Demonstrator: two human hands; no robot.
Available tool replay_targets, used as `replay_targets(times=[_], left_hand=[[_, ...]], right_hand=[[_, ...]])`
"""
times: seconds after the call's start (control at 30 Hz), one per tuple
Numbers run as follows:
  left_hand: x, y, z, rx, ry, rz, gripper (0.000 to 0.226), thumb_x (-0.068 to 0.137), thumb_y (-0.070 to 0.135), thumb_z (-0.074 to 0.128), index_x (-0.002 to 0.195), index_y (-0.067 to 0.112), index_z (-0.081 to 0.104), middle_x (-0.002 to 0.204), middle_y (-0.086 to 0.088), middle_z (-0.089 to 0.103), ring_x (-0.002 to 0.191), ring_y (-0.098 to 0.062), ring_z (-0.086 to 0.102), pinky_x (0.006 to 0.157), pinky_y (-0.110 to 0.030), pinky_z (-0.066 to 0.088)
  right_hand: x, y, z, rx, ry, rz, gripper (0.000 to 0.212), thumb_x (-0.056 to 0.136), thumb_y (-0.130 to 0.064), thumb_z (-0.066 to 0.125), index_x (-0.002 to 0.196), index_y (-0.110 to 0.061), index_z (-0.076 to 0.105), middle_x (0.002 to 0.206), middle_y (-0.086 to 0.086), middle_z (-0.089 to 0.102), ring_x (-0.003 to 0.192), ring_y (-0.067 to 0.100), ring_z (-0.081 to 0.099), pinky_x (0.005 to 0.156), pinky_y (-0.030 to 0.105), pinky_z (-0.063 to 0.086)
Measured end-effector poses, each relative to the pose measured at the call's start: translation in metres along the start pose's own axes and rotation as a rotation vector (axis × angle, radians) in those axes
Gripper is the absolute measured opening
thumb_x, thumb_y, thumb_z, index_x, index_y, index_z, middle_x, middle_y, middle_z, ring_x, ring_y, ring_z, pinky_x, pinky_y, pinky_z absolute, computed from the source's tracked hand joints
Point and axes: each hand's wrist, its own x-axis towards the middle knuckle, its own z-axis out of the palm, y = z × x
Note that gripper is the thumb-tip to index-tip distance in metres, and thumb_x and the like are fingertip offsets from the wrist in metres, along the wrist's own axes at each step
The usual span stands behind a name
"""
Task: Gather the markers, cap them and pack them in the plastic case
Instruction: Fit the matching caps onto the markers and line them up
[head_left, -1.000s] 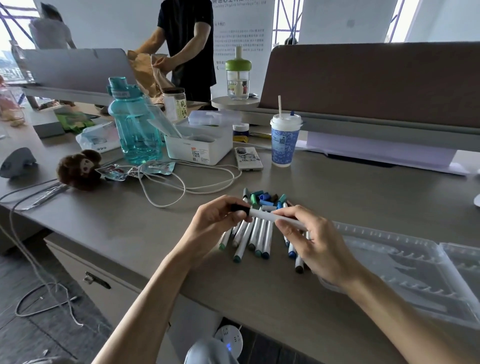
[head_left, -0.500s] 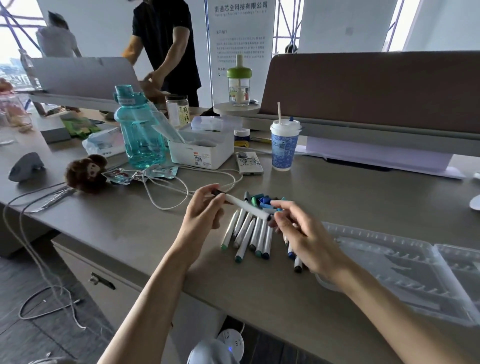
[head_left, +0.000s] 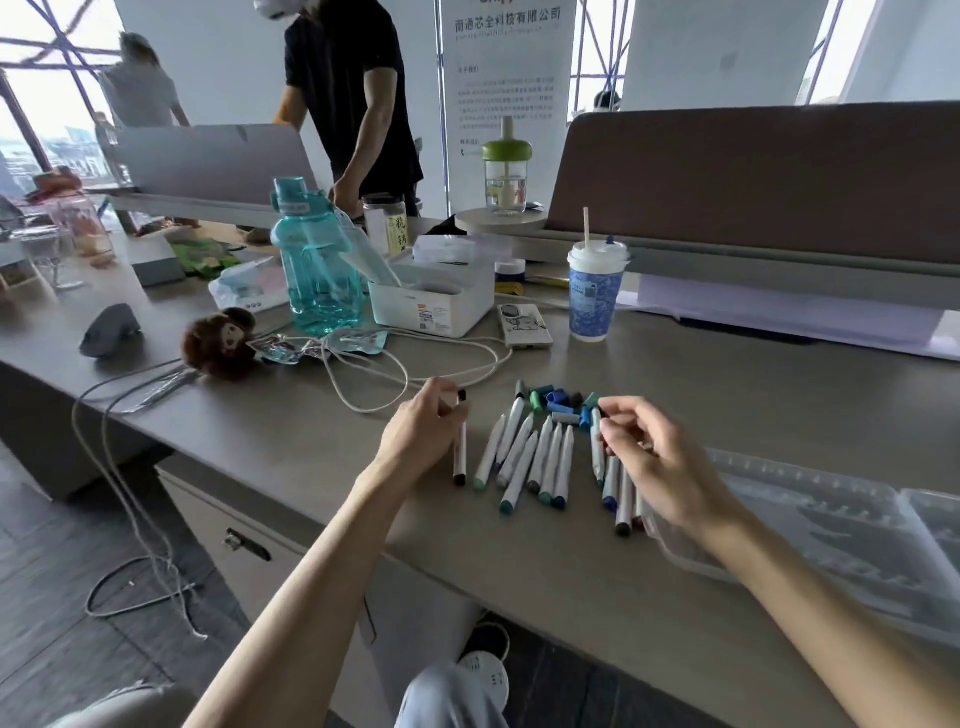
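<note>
My left hand (head_left: 421, 423) grips a white marker with black ends (head_left: 460, 452) and holds it upright on the desk, left of the others. Several white markers (head_left: 540, 457) lie side by side in a row on the desk. Behind them sits a small pile of loose blue and green caps (head_left: 558, 401). My right hand (head_left: 657, 462) hovers with curled fingers over a second group of markers (head_left: 613, 483). Its fingertips are at the top end of one; whether they pinch it is unclear. The clear plastic case (head_left: 841, 525) lies open to the right, partly under my right wrist.
Behind the markers are a white cable loop (head_left: 410, 379), a small white device (head_left: 524, 325), a blue paper cup with a straw (head_left: 595, 296), a white box (head_left: 431, 299), a teal bottle (head_left: 317, 270) and a brown plush toy (head_left: 221, 343). A person in black (head_left: 353, 93) stands beyond the desk.
My right hand let go of the black-ended marker and moved right over the other markers. My left hand swung that marker from level to upright and brought it down at the left.
</note>
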Motion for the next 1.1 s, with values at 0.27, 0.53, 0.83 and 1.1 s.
replay_targets(times=[0.27, 0.53, 0.83, 1.1], left_hand=[[-0.012, -0.01, 0.005, 0.064, 0.042, 0.19, 0.024, 0.087, 0.029, 0.06, 0.111, 0.029, 0.063, 0.107, 0.008, 0.063, 0.106, -0.018, 0.054, 0.09, -0.03, 0.043], [-0.015, -0.008, 0.01, 0.091, -0.002, 0.346, 0.011, 0.086, 0.03, 0.065, 0.097, 0.033, 0.067, 0.098, 0.012, 0.059, 0.101, -0.013, 0.05, 0.09, -0.032, 0.044], [-0.013, -0.011, 0.011, 0.108, -0.011, 0.372, 0.013, 0.088, 0.033, 0.065, 0.1, 0.032, 0.066, 0.088, 0.016, 0.054, 0.088, -0.006, 0.046, 0.078, -0.024, 0.037], [-0.015, -0.008, 0.01, 0.127, -0.034, 0.354, 0.008, 0.087, 0.033, 0.064, 0.095, 0.037, 0.064, 0.083, 0.016, 0.055, 0.083, -0.007, 0.048, 0.073, -0.025, 0.039]], right_hand=[[0.004, 0.004, -0.021, -0.397, 0.045, -0.045, 0.007, 0.091, -0.024, 0.064, 0.097, -0.022, 0.068, 0.079, -0.012, 0.063, 0.073, 0.009, 0.062, 0.067, 0.027, 0.051], [0.0, 0.006, -0.026, -0.663, -0.156, -0.099, 0.015, 0.088, -0.037, 0.068, 0.089, -0.022, 0.071, 0.083, -0.006, 0.064, 0.076, 0.013, 0.06, 0.071, 0.035, 0.052], [0.002, 0.013, -0.045, -0.659, -0.19, -0.056, 0.011, 0.092, -0.029, 0.065, 0.101, -0.023, 0.069, 0.083, -0.012, 0.062, 0.075, 0.009, 0.059, 0.071, 0.032, 0.05], [0.005, 0.01, -0.04, -0.68, -0.224, 0.025, 0.017, 0.094, -0.04, 0.058, 0.103, -0.028, 0.066, 0.088, -0.009, 0.067, 0.08, 0.01, 0.061, 0.076, 0.033, 0.053]])
